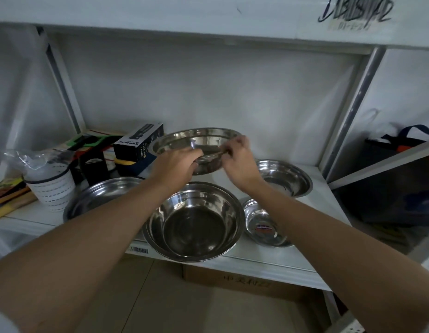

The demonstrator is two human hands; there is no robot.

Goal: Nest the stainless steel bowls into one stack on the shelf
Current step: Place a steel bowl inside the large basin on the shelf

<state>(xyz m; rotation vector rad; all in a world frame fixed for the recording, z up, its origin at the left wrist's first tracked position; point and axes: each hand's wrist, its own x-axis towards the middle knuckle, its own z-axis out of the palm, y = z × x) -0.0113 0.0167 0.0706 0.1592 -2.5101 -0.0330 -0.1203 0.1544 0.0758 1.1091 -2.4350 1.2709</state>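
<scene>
Both hands are reaching to the back of the white shelf [276, 263], toward twelve o'clock, and closing on the near rim of a steel bowl [196, 143] that is tilting with its mouth toward the camera. The left hand [177, 164] is wrapping its grip over the rim at the bowl's seven o'clock edge, fingers curled shut on the metal. The right hand [240, 159] is pinching the same rim at about four o'clock, its fingers closed on the edge. Whether the bowl's base is touching the shelf cannot be told.

Four other bowls are sitting apart on the shelf, none nested. A deep bowl [194, 222] is sitting at the front edge, at six o'clock from the held one. A wide bowl [98, 198] is lying at eight o'clock, partly hidden by the left forearm. A small bowl [261, 224] with a sticker inside is sitting at four o'clock, and another bowl [285, 176] is sitting behind it at three o'clock.

At nine o'clock, a black box [139, 143] is standing beside a white perforated cup [52, 188].
</scene>
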